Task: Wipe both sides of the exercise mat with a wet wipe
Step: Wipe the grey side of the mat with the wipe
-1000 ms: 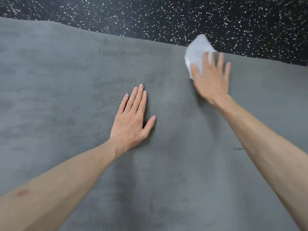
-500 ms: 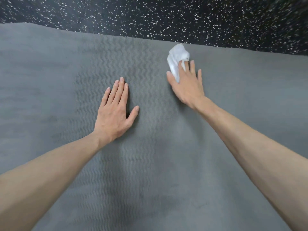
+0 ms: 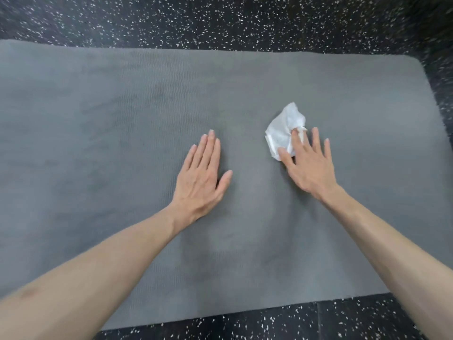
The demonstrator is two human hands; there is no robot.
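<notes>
A grey ribbed exercise mat (image 3: 122,114) lies flat on the floor and fills most of the view; its right end with rounded corners shows at the right. My left hand (image 3: 202,177) lies flat on the mat near the middle, fingers straight and together. My right hand (image 3: 310,165) presses a crumpled white wet wipe (image 3: 284,133) against the mat with straight, spread fingers; the wipe sticks out beyond the thumb and forefinger. Darker, damp-looking streaks mark the mat's left and middle parts.
Black rubber floor with white speckles (image 3: 220,18) surrounds the mat at the far side, the right end and along the near edge (image 3: 269,322).
My right hand has drawn the wipe back from the mat's far edge toward me. The view has tilted down and pulled back, so the mat's near edge and right end now show.
</notes>
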